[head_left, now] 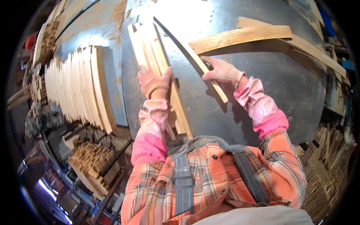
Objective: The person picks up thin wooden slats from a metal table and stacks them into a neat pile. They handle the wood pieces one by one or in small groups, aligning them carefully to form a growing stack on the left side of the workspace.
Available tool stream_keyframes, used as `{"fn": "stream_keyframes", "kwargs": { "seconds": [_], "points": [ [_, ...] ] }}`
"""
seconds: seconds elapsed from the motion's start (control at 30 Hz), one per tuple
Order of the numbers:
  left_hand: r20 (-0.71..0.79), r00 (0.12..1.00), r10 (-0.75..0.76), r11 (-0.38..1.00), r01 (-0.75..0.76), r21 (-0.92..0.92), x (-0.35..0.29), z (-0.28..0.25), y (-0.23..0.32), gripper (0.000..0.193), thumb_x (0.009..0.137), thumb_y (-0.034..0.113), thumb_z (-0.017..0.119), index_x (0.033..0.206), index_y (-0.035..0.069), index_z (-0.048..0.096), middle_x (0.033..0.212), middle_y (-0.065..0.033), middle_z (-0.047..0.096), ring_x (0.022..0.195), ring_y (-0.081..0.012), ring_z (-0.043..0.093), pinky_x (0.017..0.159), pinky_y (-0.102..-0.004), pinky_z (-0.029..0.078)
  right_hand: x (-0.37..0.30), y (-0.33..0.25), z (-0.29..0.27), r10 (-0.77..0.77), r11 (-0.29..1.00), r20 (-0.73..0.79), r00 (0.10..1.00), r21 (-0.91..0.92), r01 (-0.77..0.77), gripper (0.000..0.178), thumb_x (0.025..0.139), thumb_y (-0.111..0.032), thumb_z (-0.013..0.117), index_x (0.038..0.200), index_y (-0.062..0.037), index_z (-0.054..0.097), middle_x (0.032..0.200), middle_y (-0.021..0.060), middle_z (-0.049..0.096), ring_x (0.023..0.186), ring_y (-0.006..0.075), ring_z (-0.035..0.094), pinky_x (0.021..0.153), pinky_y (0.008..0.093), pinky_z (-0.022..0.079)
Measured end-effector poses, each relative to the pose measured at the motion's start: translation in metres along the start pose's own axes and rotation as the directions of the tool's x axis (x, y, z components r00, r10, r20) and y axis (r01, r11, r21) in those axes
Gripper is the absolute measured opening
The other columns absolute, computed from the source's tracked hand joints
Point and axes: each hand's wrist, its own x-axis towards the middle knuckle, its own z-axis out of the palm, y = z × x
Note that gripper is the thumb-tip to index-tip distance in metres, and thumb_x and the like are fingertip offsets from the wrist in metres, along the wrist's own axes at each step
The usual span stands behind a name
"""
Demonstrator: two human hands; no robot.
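My left hand (pixel 153 80), in a pale pink work glove, lies over a small bundle of wooden strips (pixel 150 48) on the dark metal tabletop (pixel 277 82). Its thumb presses along the bundle's right side and the fingers reach over the left edge. In my right hand (pixel 222 70), gloved the same way, is a single narrow wooden strip (pixel 200 62), pinched between thumb and fingers. That strip slants from the far middle toward me, its far end beside the bundle's tip. The undersides of both hands' grips are hidden.
A curved wooden board (pixel 243 37) rests over a longer plank (pixel 318 52) at the far right. On the left stands a row of pale wooden strips (pixel 80 84). Lower left holds stacked wood pieces (pixel 92 159); more thin strips (pixel 322 180) pile at lower right. Sawdust (pixel 114 18) is scattered far left.
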Motion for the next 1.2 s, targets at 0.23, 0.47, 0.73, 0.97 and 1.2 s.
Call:
{"fn": "stream_keyframes", "kwargs": {
  "seconds": [0.23, 0.47, 0.73, 0.97, 1.2],
  "points": [
    [-0.081, 0.995, 0.053, 0.974, -0.069, -0.215, -0.005, -0.001, -0.007, 0.126, 0.067, 0.062, 0.086, 0.16, -0.001, 0.029, 0.159, -0.0298, 0.038, 0.144, -0.0459, 0.043, 0.118, -0.0495, 0.04, -0.002, 0.029, 0.113, -0.08, 0.917, 0.034, 0.996, -0.389, 0.087, 0.083, 0.082, -0.039, 0.076, 0.153, -0.0094, 0.045, 0.127, 0.0289, 0.067, 0.116, 0.043, 0.067, 0.1, 0.0455, 0.053],
    [-0.03, 0.999, 0.027, 0.983, -0.032, -0.179, -0.004, 0.004, -0.004, 0.122, 0.067, 0.062, 0.085, 0.159, 0.001, 0.033, 0.159, -0.0277, 0.04, 0.144, -0.044, 0.044, 0.118, -0.0489, 0.039, 0.017, -0.033, 0.023, -0.337, 0.523, -0.114, 0.935, -0.848, 0.085, 0.064, 0.083, -0.022, 0.073, 0.141, -0.0046, 0.052, 0.113, 0.0214, 0.068, 0.11, 0.0414, 0.066, 0.094, 0.0498, 0.053],
    [-0.216, 0.912, 0.348, 0.914, -0.381, -0.138, -0.009, -0.007, 0.008, 0.113, 0.072, 0.063, 0.082, 0.156, 0.0, 0.04, 0.159, -0.0263, 0.04, 0.149, -0.0448, 0.035, 0.124, -0.0477, 0.03, 0.084, -0.008, -0.05, -0.366, -0.095, -0.157, 0.917, -0.974, -0.204, 0.018, 0.088, -0.017, 0.068, 0.102, -0.0069, 0.073, 0.098, 0.0132, 0.077, 0.094, 0.0299, 0.073, 0.086, 0.0556, 0.051],
    [0.058, 0.634, 0.771, 0.625, -0.771, 0.122, -0.024, 0.006, 0.037, 0.097, 0.076, 0.056, 0.081, 0.152, 0.005, 0.048, 0.156, -0.0215, 0.045, 0.148, -0.0447, 0.035, 0.122, -0.052, 0.028, 0.046, -0.016, -0.02, -0.104, -0.102, -0.059, 0.993, -0.992, -0.07, 0.024, 0.088, -0.019, 0.071, 0.108, -0.0073, 0.078, 0.102, 0.0124, 0.078, 0.099, 0.0329, 0.073, 0.084, 0.0572, 0.049],
    [0.179, 0.691, 0.701, 0.653, -0.722, 0.231, -0.032, -0.016, 0.032, 0.08, 0.077, 0.032, 0.077, 0.15, 0.009, 0.052, 0.16, -0.0215, 0.041, 0.15, -0.0443, 0.032, 0.125, -0.0515, 0.024, -0.005, -0.077, -0.132, -0.191, 0.16, -0.289, 0.938, -0.952, -0.261, 0.044, 0.079, -0.011, 0.077, 0.121, -0.0055, 0.067, 0.115, 0.016, 0.074, 0.114, 0.0326, 0.07, 0.083, 0.0488, 0.057]
  ]
}}
